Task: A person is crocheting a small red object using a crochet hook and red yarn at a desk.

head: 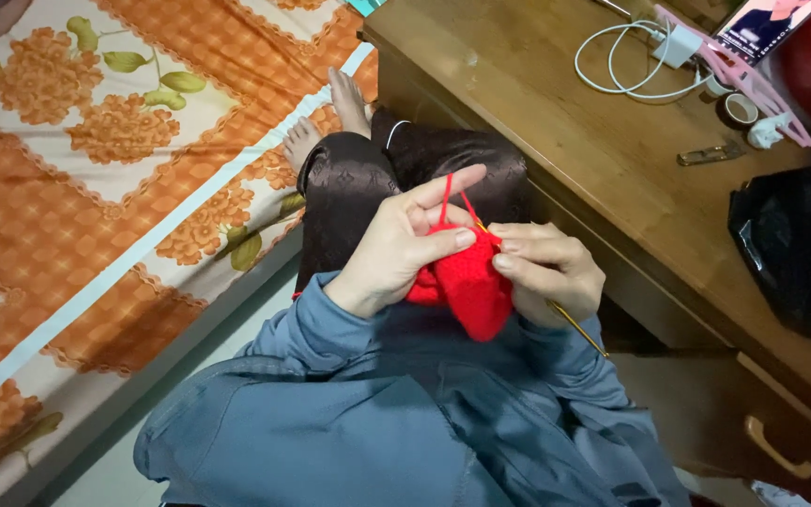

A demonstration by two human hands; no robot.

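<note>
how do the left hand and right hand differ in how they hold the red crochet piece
The left hand pinches the red crochet piece with its thumb and runs the red yarn strand over its raised forefinger; the right hand carries no yarn. The right hand grips a thin golden crochet hook, while the left holds no tool. The left sits higher, the right lower. Both touch the piece.

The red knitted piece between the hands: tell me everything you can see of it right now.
The red knitted piece is a small, soft, bright red fabric of yarn, roughly pouch-shaped with a rounded lower end hanging free over the lap. The left hand pinches its upper edge with thumb and fingers; the right hand grips its right side. A red yarn strand rises from the top over the left forefinger. A thin gold-coloured hook enters at the top, and its shaft sticks out below the right hand. Stitch detail is too blurred to tell.
</note>
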